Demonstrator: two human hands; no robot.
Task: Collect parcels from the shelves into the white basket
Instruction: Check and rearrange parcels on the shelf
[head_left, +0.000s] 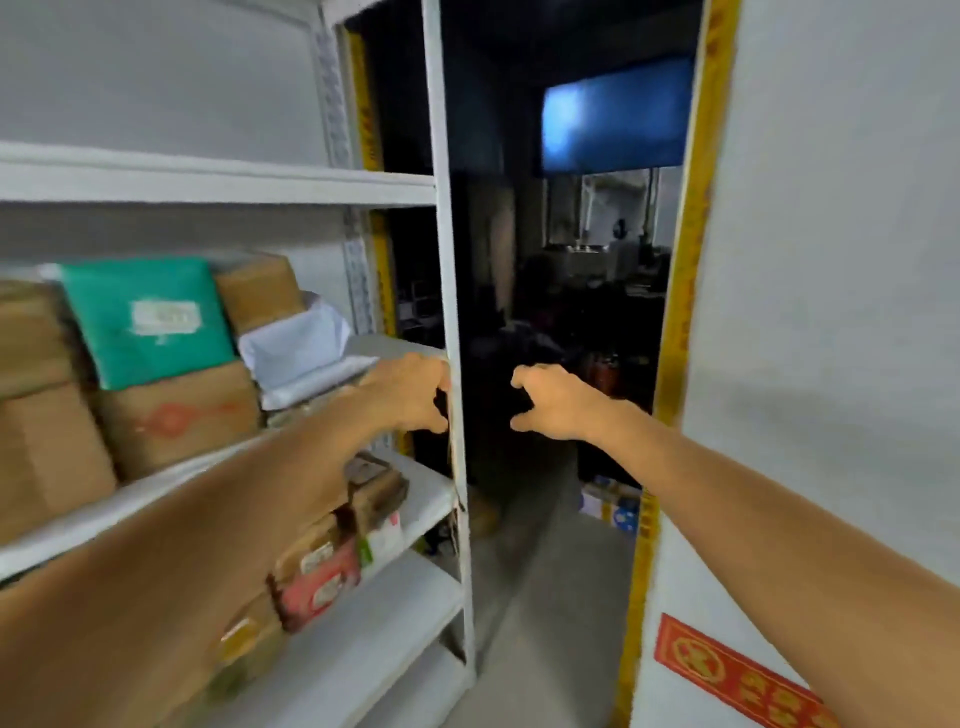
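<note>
On left shelves (218, 179): parcels (176, 415) uncollected, white basket out of view; left hand (410, 392), right hand (556, 402) loosely curled, both empty

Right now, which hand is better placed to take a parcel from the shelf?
Left, I think. The left hand is at the shelf post, close to the white parcel. The right hand is before the dark doorway, away from that post. Neither holds anything.
</note>
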